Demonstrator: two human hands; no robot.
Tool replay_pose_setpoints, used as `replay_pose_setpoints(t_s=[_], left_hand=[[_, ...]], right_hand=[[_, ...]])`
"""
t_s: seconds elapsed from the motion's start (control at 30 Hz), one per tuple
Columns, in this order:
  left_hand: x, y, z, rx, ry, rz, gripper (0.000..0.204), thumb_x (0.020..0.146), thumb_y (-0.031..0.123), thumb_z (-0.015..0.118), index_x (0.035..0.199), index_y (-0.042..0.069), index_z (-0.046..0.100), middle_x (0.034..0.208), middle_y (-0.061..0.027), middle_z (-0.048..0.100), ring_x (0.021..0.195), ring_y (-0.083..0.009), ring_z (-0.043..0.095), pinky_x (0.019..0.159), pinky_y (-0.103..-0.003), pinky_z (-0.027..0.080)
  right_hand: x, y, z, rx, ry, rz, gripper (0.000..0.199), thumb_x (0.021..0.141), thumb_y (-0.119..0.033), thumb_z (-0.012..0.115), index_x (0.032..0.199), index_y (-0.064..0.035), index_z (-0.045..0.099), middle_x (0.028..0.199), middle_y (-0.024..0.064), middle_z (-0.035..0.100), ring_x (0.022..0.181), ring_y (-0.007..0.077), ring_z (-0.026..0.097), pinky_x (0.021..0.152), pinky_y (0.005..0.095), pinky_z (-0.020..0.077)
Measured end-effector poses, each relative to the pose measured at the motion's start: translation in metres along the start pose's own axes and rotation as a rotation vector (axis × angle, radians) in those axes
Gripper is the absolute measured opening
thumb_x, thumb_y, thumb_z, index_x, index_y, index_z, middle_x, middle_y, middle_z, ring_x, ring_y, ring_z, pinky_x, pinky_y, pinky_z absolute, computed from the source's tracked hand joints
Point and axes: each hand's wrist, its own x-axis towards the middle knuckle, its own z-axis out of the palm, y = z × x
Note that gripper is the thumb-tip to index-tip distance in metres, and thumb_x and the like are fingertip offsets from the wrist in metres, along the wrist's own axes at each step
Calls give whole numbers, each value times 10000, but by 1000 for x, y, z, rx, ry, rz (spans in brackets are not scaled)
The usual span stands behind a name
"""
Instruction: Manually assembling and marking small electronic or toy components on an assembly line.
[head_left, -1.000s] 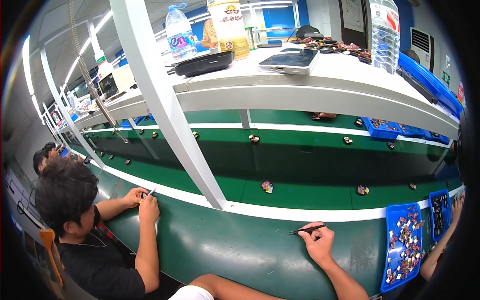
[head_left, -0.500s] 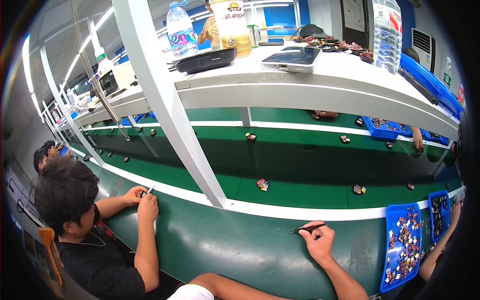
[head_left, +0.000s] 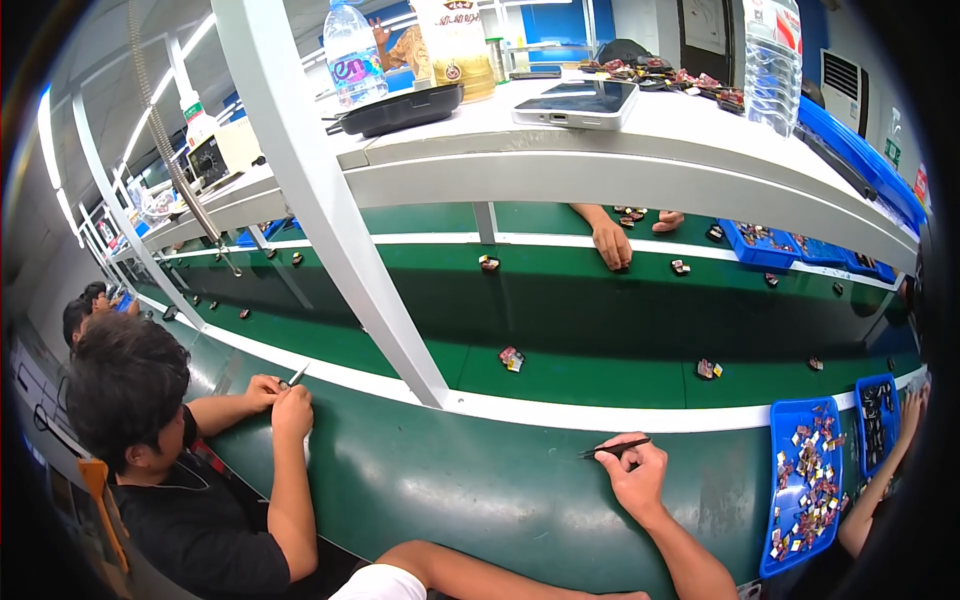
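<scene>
My right hand (head_left: 640, 478) is closed round a pair of black tweezers (head_left: 628, 448), held above the green worktop (head_left: 470, 480). The tips point left, with no part visible between them. From the white sleeve at the bottom, my left forearm (head_left: 470, 573) stretches rightward along the lower edge. Only a sliver of what seems to be my left hand shows there, its fingers cut off by the frame. Right of my right hand lies a blue tray (head_left: 772, 530) holding many small red, white and yellow parts.
Beyond a white rail (head_left: 560, 412), small black-and-red assemblies (head_left: 512, 359) lie on a green belt (head_left: 600, 375). A co-worker (head_left: 130, 400) sits at left; another person's hand (head_left: 612, 245) is across the belt. A white post (head_left: 330, 200) supports the shelf (head_left: 600, 175). A second blue tray (head_left: 876, 440) holds black parts.
Another person's hand now reaches onto the far side of the belt. My left forearm extends further right along the bottom edge. Belt assemblies sit slightly further left; my right hand keeps the tweezers.
</scene>
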Motion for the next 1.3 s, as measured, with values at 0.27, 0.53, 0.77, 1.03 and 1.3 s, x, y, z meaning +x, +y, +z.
replay_pose_setpoints(t_s=[0.27,0.53,0.77,1.03,1.3], left_hand=[[1,1,0,-29,-3,-14,211,894,213,562,814,17,561,716,-130,566,564,-287,582,481,-428,429],[0,2,2,-39,-11,-18,216,901,220,556,823,19,553,721,-141,559,563,-299,580,486,-440,430],[-1,0,1,-61,-11,-28,246,908,244,553,830,11,549,720,-144,556,561,-308,578,484,-440,424],[-2,0,5,-88,-7,-47,256,912,264,549,844,17,553,723,-140,557,558,-307,577,478,-439,420],[-2,0,4,-65,-13,-37,261,896,280,567,865,21,559,736,-138,562,551,-301,574,470,-435,414]], right_hand=[[-1,3,3,9,34,-16,161,760,42,811,871,-2,702,570,-32,525,467,22,374,467,209,300],[-1,0,1,-3,25,-13,154,764,35,813,870,-1,708,567,-27,525,464,24,375,468,210,307],[0,1,1,-9,-10,-1,153,785,55,794,874,9,678,606,-35,549,487,12,402,479,198,318],[0,-4,2,6,5,-3,151,784,56,793,869,9,676,581,-39,534,477,8,401,476,198,308],[1,-1,1,-7,-13,-4,150,783,56,793,870,10,680,602,-28,563,488,12,418,478,200,322]])
